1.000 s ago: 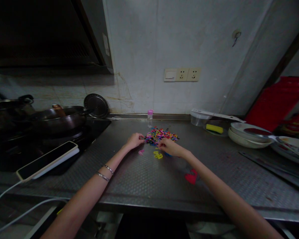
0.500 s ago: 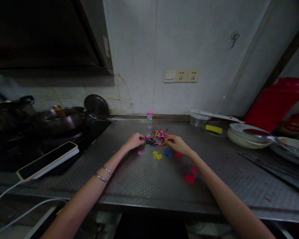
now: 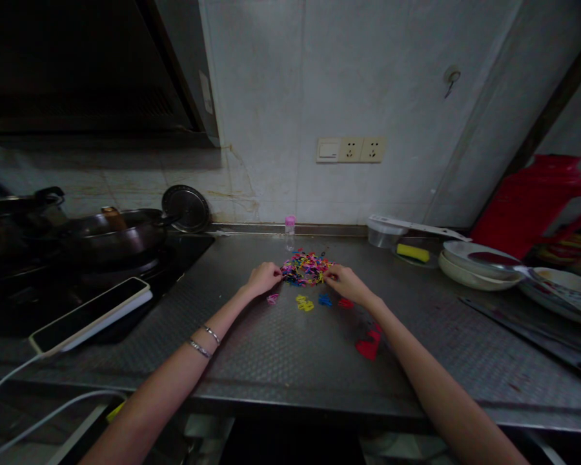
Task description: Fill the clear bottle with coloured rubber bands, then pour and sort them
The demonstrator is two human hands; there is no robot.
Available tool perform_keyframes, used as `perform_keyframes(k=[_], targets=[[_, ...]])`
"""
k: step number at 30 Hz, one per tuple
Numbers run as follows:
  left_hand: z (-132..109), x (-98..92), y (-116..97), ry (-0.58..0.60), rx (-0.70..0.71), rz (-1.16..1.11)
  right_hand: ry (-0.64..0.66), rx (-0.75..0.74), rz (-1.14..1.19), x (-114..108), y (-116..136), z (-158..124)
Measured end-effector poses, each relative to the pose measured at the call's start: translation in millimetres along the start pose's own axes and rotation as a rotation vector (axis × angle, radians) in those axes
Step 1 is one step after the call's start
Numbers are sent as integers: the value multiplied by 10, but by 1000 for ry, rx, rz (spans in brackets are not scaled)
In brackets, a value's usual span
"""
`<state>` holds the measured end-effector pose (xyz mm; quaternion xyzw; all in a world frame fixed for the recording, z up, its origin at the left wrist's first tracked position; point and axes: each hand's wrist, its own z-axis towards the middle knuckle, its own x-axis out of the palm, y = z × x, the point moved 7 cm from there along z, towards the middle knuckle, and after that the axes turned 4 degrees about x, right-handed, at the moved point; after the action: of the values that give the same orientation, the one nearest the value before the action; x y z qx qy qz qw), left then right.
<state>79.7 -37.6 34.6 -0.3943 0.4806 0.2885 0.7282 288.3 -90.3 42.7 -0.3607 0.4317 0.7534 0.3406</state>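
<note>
A loose pile of small coloured rubber bands [image 3: 304,267] lies on the metal countertop between my hands. My left hand [image 3: 265,278] is at its left edge, fingertips pinched together against the bands. Against the right edge, my right hand [image 3: 343,281] has its fingers pinched too. Whatever either pinch holds is too small to make out. In front of the pile are sorted little groups: pink bands [image 3: 272,299], yellow bands [image 3: 305,303], blue bands [image 3: 325,299] and red bands [image 3: 345,303]. A small clear bottle with a pink cap [image 3: 290,232] stands behind the pile.
Nearer to me lies a red object [image 3: 368,347], partly beside my right forearm. A phone on a white power bank [image 3: 91,316] rests at left, by a pan [image 3: 116,236] on the stove. Bowls [image 3: 477,271], a yellow sponge [image 3: 413,253] and a red jug [image 3: 527,206] are at right.
The view has shifted slightly. My right hand's fingers have curled in a little at the pile's right edge. My left hand stays at the left edge.
</note>
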Motion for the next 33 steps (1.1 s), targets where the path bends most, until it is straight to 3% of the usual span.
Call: perform_keyframes(k=[7, 21, 27, 33], targets=[[15, -65, 46, -83, 35, -96, -6, 14, -56, -26, -21, -21], [1, 14, 95, -57, 11, -388, -14, 13, -64, -52, -4, -46], [1, 40, 109, -44, -4, -416, -10, 5, -62, -60, 4, -54], [16, -35, 111, -111, 29, -314, -8, 14, -60, -64, 6, -57]])
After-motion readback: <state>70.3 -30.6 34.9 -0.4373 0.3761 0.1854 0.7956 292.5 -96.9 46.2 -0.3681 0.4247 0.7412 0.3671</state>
